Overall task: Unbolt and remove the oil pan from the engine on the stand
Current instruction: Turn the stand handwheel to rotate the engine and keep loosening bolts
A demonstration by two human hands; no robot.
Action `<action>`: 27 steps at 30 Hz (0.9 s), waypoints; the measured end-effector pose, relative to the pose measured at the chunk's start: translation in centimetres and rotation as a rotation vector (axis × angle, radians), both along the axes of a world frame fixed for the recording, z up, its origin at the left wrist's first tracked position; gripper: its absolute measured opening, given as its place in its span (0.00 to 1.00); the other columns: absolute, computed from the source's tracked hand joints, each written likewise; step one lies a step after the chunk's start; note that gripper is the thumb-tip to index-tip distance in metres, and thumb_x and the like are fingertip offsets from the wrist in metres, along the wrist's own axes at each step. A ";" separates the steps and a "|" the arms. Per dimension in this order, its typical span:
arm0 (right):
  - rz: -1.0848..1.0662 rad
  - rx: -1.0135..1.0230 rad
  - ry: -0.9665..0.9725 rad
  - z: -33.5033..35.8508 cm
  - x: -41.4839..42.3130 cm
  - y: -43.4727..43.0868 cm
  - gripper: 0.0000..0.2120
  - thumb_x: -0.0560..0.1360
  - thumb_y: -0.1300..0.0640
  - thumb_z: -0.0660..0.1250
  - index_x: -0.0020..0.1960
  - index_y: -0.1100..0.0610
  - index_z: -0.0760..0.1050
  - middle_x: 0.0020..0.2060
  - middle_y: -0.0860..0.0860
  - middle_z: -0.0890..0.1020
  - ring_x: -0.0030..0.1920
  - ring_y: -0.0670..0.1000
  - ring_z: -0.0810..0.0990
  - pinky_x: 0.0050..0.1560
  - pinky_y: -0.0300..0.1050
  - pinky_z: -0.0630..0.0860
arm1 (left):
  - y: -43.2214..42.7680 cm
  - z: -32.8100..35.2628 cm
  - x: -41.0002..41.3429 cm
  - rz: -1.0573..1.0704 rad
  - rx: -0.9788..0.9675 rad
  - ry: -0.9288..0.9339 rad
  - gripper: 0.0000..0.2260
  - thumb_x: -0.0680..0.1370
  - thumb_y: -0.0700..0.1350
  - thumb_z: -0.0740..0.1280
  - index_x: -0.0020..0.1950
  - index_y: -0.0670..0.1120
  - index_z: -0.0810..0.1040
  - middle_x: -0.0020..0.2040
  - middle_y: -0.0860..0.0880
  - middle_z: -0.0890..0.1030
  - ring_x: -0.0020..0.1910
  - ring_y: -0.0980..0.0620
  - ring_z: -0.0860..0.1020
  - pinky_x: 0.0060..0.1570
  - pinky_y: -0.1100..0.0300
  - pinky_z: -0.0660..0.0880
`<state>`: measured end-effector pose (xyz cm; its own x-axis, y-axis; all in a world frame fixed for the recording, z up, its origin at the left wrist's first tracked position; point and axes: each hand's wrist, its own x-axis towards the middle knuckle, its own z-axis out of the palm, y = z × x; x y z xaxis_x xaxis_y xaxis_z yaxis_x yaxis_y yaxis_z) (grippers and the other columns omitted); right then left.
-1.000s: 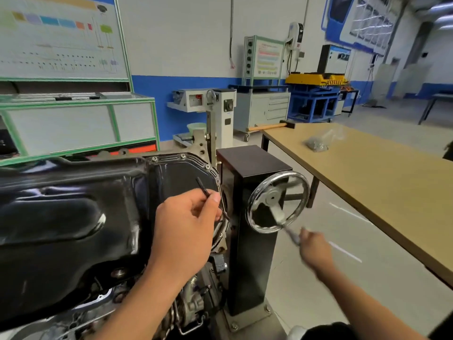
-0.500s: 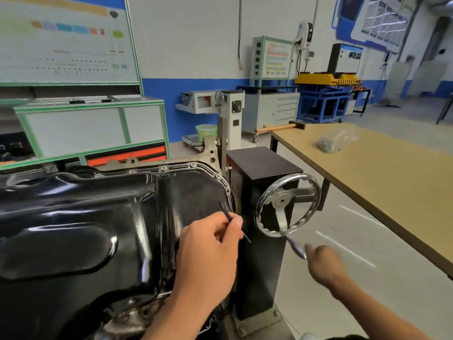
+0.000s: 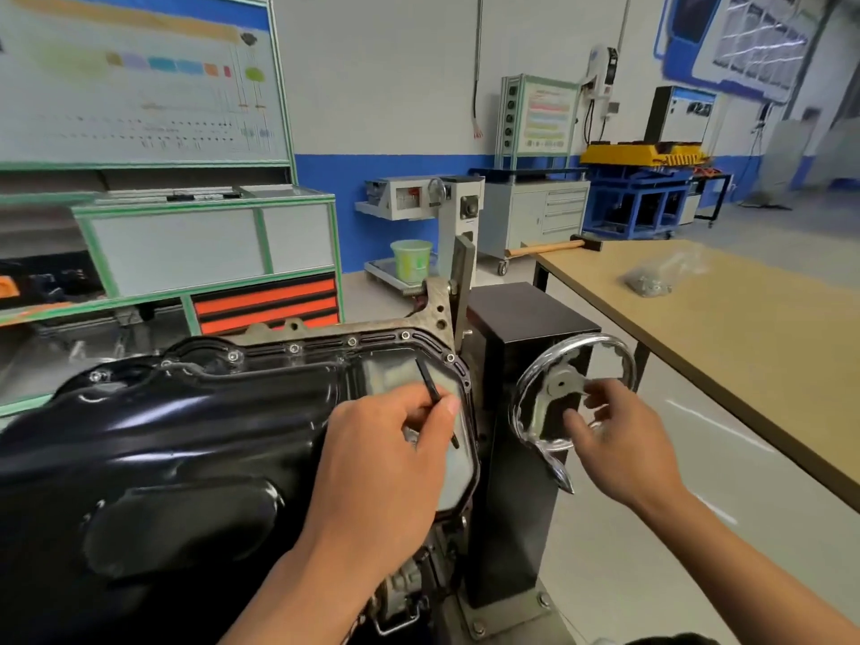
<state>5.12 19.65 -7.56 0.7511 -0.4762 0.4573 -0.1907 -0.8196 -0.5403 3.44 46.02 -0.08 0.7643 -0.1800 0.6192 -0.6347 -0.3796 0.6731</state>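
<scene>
The oil pan (image 3: 186,435) is filling the lower left of the frame, a broad, glossy black pressed shell with rounded bulges that are catching the room's lights. It is still sitting on the engine (image 3: 279,329), whose grey casting is showing just above the pan's top edge at centre. By my reading the task is standing early. The pan is not lifting anywhere that shows, and several bolts (image 3: 352,341) are still sitting in the ribbed flange along its upper edge. The lower edge is lying out of view, so I cannot tell how many bolts are left there.

The stand (image 3: 521,458) is rising as a black column right of centre, carrying a chrome handwheel (image 3: 561,384) on its side.

The left hand (image 3: 386,463) is hovering over the pan's right end at centre, pinching a thin black tool (image 3: 430,386) between thumb and fingers. The tool's tip is pointing up towards the flange.

The right hand (image 3: 623,444) is reaching to the handwheel with its fingers partly curled against the spokes. Blur is hiding whether it is actually gripping. Probably the engine is being turned to bring more bolts within reach.
</scene>
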 end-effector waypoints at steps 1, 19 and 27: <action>-0.012 -0.025 0.040 -0.4 0.1 -0.5 0.20 0.75 0.48 0.71 0.64 0.54 0.75 0.55 0.51 0.82 0.53 0.53 0.80 0.49 0.47 0.78 | 0.1 -0.2 -0.1 -0.004 0.013 0.001 0.13 0.79 0.51 0.66 0.37 0.49 0.81 0.31 0.55 0.81 0.34 0.54 0.80 0.37 0.60 0.74; 0.140 -0.113 0.106 -3.9 -0.2 1.1 0.18 0.78 0.43 0.65 0.63 0.51 0.76 0.54 0.46 0.81 0.52 0.47 0.80 0.50 0.43 0.78 | 0.5 -1.8 -0.2 -0.049 0.071 0.032 0.14 0.79 0.52 0.64 0.37 0.49 0.80 0.31 0.52 0.81 0.32 0.50 0.80 0.36 0.53 0.75; 0.169 -0.016 -0.002 -3.2 -0.5 1.3 0.15 0.81 0.43 0.60 0.59 0.51 0.77 0.46 0.45 0.82 0.42 0.44 0.79 0.43 0.43 0.78 | 0.6 -2.9 -0.6 -0.080 0.087 0.065 0.14 0.79 0.55 0.63 0.38 0.49 0.80 0.30 0.51 0.81 0.29 0.50 0.79 0.33 0.53 0.74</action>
<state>4.59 20.91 -10.78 0.8189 -0.3363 0.4651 -0.0486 -0.8481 -0.5275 2.88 46.58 -3.02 0.7833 -0.2931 0.5482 -0.6215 -0.3880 0.6806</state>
